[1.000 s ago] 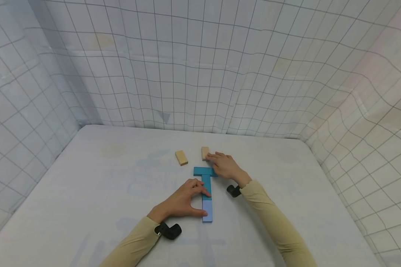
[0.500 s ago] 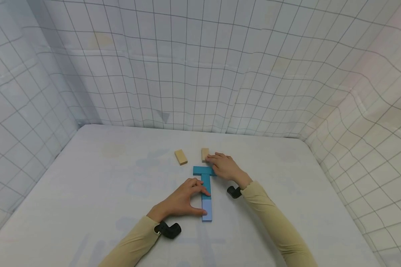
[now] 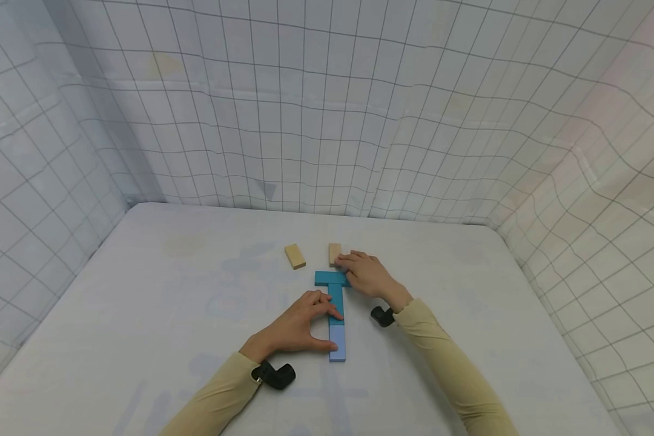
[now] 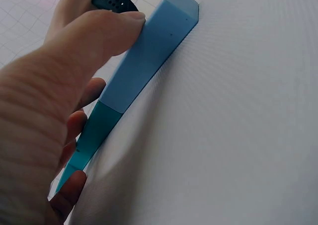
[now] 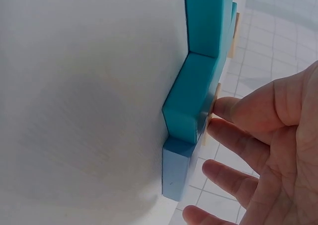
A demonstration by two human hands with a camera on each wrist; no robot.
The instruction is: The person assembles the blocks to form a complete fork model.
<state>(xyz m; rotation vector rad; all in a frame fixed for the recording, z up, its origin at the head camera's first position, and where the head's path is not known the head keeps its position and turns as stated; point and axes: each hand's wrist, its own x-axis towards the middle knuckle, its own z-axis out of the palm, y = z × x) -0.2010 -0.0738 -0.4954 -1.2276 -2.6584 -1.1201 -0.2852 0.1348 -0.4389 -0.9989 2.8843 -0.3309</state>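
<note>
In the head view, teal blocks (image 3: 335, 300) lie in a T, with a light blue block (image 3: 337, 339) at the stem's near end. My left hand (image 3: 300, 324) rests at the stem, its thumb on the light blue block and a finger on the teal one. My right hand (image 3: 367, 274) covers the crossbar's right end. Its thumb and index fingertip pinch a small wooden block (image 3: 335, 250) just beyond the crossbar; the hand hides part of it. Another light blue block (image 5: 176, 170) shows by the teal blocks in the right wrist view.
A second wooden block (image 3: 295, 256) lies at an angle, left of the one in my right hand. White sheeting (image 3: 327, 121) with a dark grid surrounds the white tabletop (image 3: 169, 290) at the back and sides.
The wooden block at my right fingertips has slid slightly nearer, toward the teal crossbar, as the right hand shifted a little the same way. My left hand stays in place.
</note>
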